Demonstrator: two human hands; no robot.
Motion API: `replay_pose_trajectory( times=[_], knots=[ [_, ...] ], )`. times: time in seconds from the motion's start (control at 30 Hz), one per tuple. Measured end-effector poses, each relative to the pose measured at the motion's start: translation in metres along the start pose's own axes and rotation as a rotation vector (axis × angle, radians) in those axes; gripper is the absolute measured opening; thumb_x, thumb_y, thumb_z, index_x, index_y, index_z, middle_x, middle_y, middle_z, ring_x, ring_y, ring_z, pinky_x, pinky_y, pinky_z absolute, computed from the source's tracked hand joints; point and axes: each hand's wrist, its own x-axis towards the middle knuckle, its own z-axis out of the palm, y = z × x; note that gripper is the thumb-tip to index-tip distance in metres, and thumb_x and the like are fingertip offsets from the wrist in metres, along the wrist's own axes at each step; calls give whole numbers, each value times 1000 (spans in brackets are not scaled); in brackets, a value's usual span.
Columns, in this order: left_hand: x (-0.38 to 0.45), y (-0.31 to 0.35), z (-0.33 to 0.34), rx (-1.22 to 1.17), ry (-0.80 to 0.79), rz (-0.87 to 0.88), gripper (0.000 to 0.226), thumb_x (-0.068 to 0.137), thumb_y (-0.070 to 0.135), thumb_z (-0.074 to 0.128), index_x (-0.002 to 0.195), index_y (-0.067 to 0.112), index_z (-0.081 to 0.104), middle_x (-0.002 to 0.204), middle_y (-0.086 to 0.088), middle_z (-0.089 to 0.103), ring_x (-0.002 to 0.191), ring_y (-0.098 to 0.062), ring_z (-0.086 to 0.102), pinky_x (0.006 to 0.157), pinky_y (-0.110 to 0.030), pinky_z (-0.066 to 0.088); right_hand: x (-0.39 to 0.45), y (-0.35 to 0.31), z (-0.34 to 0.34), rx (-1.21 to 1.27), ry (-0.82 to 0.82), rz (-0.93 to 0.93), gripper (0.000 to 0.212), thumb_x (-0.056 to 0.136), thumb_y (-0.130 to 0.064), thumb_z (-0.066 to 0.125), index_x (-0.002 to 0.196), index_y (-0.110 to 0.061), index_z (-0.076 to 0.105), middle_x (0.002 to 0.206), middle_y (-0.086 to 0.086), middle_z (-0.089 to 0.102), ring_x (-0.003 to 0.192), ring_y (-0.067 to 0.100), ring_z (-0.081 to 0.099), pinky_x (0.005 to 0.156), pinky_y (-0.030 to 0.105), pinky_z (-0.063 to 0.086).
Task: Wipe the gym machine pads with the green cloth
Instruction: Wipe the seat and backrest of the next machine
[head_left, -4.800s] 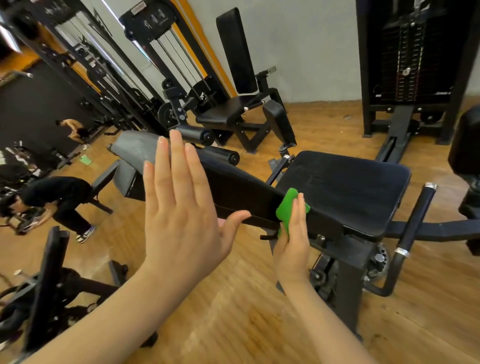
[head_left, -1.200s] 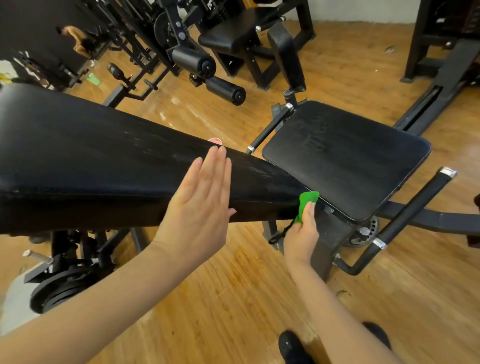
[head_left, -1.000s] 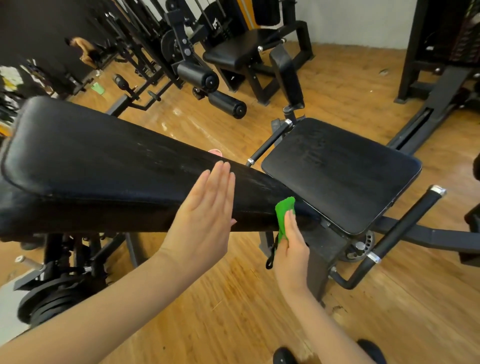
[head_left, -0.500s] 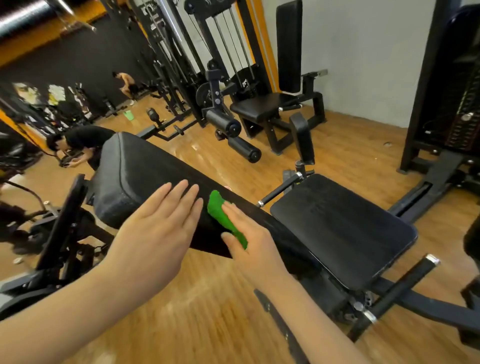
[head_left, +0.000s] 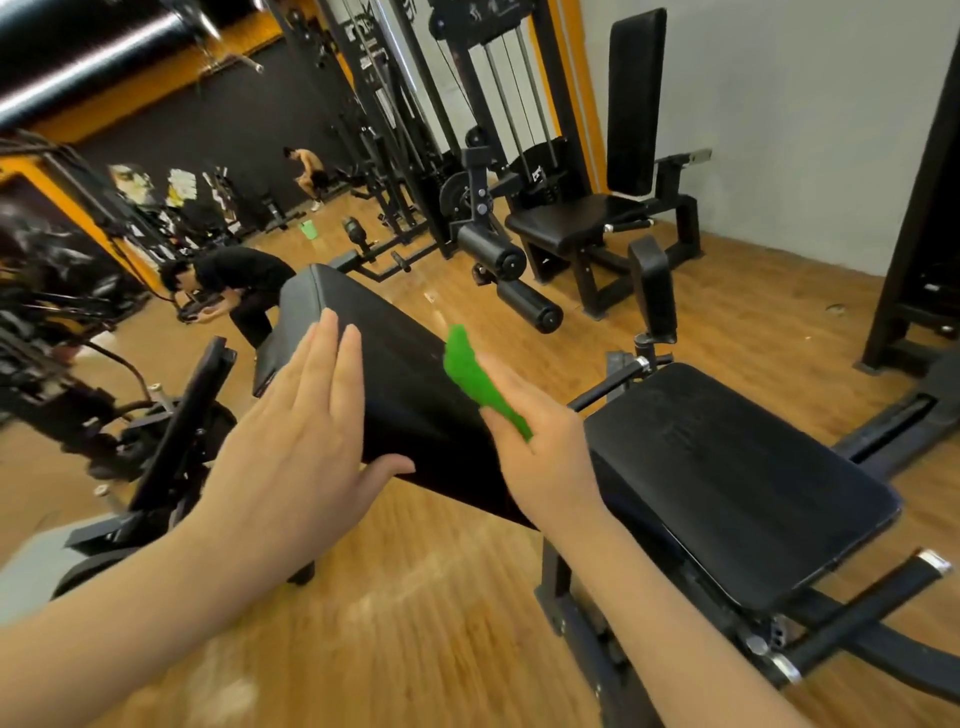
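A long black back pad (head_left: 395, 374) slopes up to the left from the flat black seat pad (head_left: 737, 478) of the bench machine. My right hand (head_left: 540, 441) presses the green cloth (head_left: 478, 379) flat against the back pad's upper face, fingers straight over the cloth. My left hand (head_left: 301, 431) is held flat with straight fingers at the pad's near side, thumb under the lower edge.
Metal handles (head_left: 852, 608) stick out beside the seat. A leg machine with roller pads (head_left: 493, 254) and an upright seat (head_left: 571, 223) stands behind. Two people (head_left: 234, 286) are at the far left. Wooden floor (head_left: 395, 623) lies below my arms.
My right hand has slid the green cloth from the pad's lower end near the seat up along the back pad toward its top. My left hand stays flat beside the pad.
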Motion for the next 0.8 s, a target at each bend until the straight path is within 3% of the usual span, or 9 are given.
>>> replay_pose_trajectory(
  times=[0.1,0.3,0.43,0.57,0.63,0.7,0.8],
  knots=[
    [0,-3,4,-42,14,-5,103,65,58,51,134,-17,39,135,-36,47,119,-45,54,95,-50,32,15,-15,16,-15,-208,-115,49,90,-5,52,137,-10,40,136,-12,36,131,-6,24,107,5,17],
    [0,-4,10,-90,9,-11,104,66,58,52,134,-19,38,136,-38,44,122,-48,50,98,-51,28,-13,14,10,-64,-82,-109,43,89,-15,46,132,-11,43,132,-9,47,129,-4,35,107,11,26],
    [0,-8,11,-94,21,11,104,66,59,52,134,-19,38,135,-37,45,123,-47,50,99,-51,28,-4,1,13,-36,-46,-127,43,86,5,48,128,-4,47,127,-6,49,128,0,37,104,9,30],
    [1,-9,12,-131,50,20,105,69,60,48,140,-15,28,140,-34,40,128,-42,44,105,-43,28,5,-16,24,26,-121,-236,43,89,-5,45,132,-1,46,133,-2,46,132,10,38,110,20,30],
    [0,-10,11,-157,26,18,107,70,61,47,144,-13,21,145,-33,34,133,-39,37,112,-37,21,0,-12,24,36,-139,-236,46,87,-4,46,133,-2,41,135,-2,43,133,11,37,110,20,28],
    [-1,-7,9,-153,-12,-5,107,70,61,46,143,-12,20,145,-34,33,134,-40,34,111,-38,14,-7,0,18,32,-143,-244,48,86,0,47,133,-3,39,135,-2,43,133,9,36,109,16,28],
    [2,0,2,-103,-53,-58,104,68,58,48,138,-16,26,140,-38,39,129,-44,42,110,-41,21,-7,15,6,34,-211,-253,49,85,9,51,132,-1,42,135,-2,45,132,10,38,108,16,28]
  ],
)
